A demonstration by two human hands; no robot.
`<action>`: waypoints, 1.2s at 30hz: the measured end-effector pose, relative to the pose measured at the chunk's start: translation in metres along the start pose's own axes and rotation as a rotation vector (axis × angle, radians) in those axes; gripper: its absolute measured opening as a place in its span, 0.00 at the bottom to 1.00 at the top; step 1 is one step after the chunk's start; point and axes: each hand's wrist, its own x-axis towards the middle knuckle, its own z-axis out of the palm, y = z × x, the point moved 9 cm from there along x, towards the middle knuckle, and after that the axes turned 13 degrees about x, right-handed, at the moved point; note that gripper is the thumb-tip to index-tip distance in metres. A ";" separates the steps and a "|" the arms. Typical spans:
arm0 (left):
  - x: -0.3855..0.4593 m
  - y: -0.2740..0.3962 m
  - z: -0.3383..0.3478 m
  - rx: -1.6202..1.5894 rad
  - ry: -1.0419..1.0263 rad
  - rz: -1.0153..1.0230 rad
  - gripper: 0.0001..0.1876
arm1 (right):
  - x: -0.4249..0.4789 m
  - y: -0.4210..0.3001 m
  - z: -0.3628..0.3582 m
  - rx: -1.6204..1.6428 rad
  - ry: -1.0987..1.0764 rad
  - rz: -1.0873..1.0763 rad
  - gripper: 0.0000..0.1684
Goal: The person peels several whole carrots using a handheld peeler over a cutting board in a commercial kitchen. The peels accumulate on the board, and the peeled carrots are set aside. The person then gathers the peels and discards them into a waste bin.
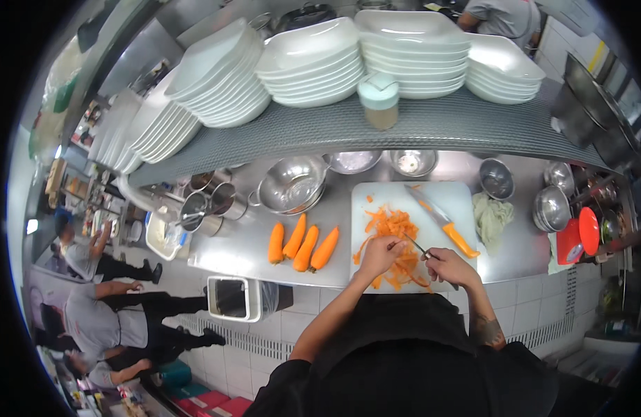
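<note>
My left hand (382,255) is over the orange carrot peelings (396,221) on the white cutting board (362,200), its fingers bent near the tip of a thin dark tool; whether it holds anything cannot be told. My right hand (445,265) grips that slim tool (415,244), a peeler or small knife, which points toward my left hand. A kitchen knife (445,224) with an orange handle lies aslant on the board's right half. Left of the board, several whole carrots (305,250) lie side by side on the steel counter (237,258).
A steel colander (291,182) and metal pots (229,200) stand at the left. A pale cloth (492,216), steel bowls (551,208) and a red scale (569,242) are at the right. Stacked white dishes (310,62) line the shelf overhead. A bin (234,298) stands below; co-workers (106,318) are at the left.
</note>
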 end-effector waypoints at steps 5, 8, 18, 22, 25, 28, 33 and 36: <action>-0.004 0.013 -0.001 0.445 0.093 0.099 0.13 | -0.099 -0.133 -0.036 -0.321 0.162 -0.310 0.19; -0.006 0.019 0.001 0.423 0.247 0.236 0.11 | -0.163 -0.221 -0.059 -0.590 0.481 -0.799 0.20; 0.002 -0.002 -0.027 0.221 0.201 0.100 0.12 | -0.113 -0.309 -0.079 -1.170 0.699 -1.140 0.17; -0.025 -0.041 -0.041 0.290 0.235 0.076 0.31 | -0.092 -0.300 -0.106 -0.892 0.705 -0.951 0.13; -0.063 -0.045 -0.028 0.463 0.211 0.133 0.49 | -0.087 -0.292 -0.134 -0.918 0.960 -1.065 0.10; -0.084 -0.057 -0.010 0.547 0.121 0.140 0.62 | -0.156 -0.275 -0.080 -0.742 1.164 -1.451 0.06; -0.062 -0.077 0.019 0.672 0.119 0.151 0.69 | -0.043 -0.082 -0.099 -0.553 0.874 -0.679 0.11; -0.038 -0.067 0.023 0.669 0.117 0.179 0.67 | 0.015 0.017 -0.082 -0.896 0.752 -0.214 0.18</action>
